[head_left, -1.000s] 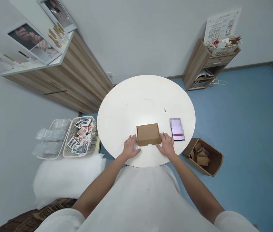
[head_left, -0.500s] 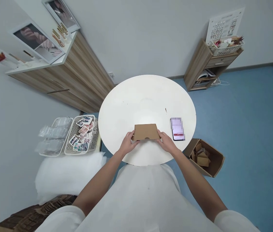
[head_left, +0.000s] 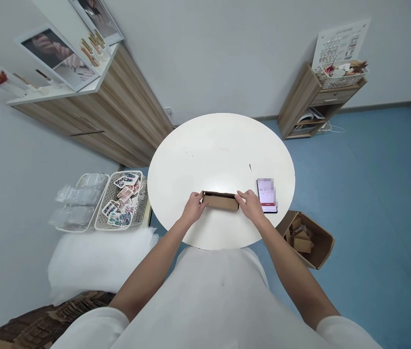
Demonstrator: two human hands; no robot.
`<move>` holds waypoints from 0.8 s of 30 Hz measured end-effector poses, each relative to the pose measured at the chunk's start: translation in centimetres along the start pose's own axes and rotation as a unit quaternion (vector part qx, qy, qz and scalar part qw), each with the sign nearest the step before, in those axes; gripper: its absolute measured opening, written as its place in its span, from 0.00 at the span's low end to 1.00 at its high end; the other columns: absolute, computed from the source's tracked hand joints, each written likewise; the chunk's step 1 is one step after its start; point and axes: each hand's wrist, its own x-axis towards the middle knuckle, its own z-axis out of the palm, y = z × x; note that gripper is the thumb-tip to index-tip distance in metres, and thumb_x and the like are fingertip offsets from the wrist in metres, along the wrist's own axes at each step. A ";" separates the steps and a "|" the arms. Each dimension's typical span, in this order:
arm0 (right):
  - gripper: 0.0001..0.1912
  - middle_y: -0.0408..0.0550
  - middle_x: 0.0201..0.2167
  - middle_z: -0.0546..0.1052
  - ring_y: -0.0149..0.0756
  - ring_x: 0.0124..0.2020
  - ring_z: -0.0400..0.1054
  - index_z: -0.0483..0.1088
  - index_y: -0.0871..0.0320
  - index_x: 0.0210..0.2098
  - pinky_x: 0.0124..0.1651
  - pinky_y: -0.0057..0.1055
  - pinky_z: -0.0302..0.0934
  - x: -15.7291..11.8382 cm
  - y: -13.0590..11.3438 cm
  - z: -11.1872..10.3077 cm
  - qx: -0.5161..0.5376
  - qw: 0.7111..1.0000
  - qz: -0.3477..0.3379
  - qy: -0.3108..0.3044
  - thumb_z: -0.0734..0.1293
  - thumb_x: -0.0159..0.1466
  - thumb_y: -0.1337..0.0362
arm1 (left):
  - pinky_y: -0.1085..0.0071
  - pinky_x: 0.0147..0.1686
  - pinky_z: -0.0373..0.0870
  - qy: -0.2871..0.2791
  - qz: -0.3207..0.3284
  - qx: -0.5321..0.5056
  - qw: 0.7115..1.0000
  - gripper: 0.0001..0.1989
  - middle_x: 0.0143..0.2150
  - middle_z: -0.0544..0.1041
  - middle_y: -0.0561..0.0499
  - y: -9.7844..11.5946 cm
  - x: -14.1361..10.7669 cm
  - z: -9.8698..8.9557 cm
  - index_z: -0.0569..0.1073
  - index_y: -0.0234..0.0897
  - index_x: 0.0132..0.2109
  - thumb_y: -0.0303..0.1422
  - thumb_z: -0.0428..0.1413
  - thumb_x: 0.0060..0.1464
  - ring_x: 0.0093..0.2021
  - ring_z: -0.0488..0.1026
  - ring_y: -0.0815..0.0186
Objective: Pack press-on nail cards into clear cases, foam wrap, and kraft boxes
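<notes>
At the near edge of a round white table [head_left: 220,145], just below the centre of the frame, a person's two bare hands grip a small brown cardboard box [head_left: 221,200] by its ends. The left hand [head_left: 192,209] clasps the box's left end with fingers curled over the top edge, while the right hand [head_left: 251,207] closes on the right end in the same way. The box stands tilted up on its long side, showing only a narrow brown face and a dark strip along its top; whether it rests on the tabletop or is lifted clear cannot be told.

Just right of the right hand, a phone [head_left: 268,195] lies flat on the table with its screen lit. On the blue floor at lower right, an open cardboard carton [head_left: 309,238] holds folded brown pieces. Left of the table, a white mesh basket [head_left: 122,199] is filled with patterned cards, and beside it a second basket [head_left: 77,202] holds clear plastic packets. A wooden cabinet [head_left: 118,116] runs along the wall at upper left, and a small wooden side table [head_left: 316,99] stands at upper right.
</notes>
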 end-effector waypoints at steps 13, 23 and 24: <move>0.22 0.41 0.21 0.66 0.28 0.22 0.52 0.63 0.57 0.20 0.27 0.25 0.48 -0.3 -0.3 -1.4 0.186 0.977 0.044 -0.098 0.56 0.56 0.46 | 0.68 0.34 0.66 0.007 0.009 -0.007 1.000 0.10 0.35 0.66 0.50 0.2 0.2 -0.5 0.68 0.38 0.40 0.33 0.51 0.49 0.30 0.67 0.68; 0.19 0.40 0.21 0.65 0.26 0.20 0.55 0.70 0.57 0.31 0.26 0.26 0.52 -1.2 -0.6 -1.4 0.229 0.966 0.070 -0.099 0.58 0.56 0.49 | 0.69 0.35 0.67 0.010 0.015 -0.044 0.999 0.27 0.39 0.69 0.50 0.4 0.1 -0.8 0.56 0.40 0.57 0.34 0.51 0.49 0.29 0.67 0.69; 0.20 0.41 0.24 0.67 0.26 0.21 0.57 0.70 0.57 0.35 0.27 0.27 0.55 -1.2 -0.5 -1.4 0.239 0.962 0.085 -0.097 0.59 0.55 0.49 | 0.69 0.36 0.67 0.008 0.019 -0.046 0.999 0.27 0.39 0.69 0.50 0.5 0.0 -0.9 0.56 0.40 0.58 0.36 0.50 0.50 0.30 0.67 0.69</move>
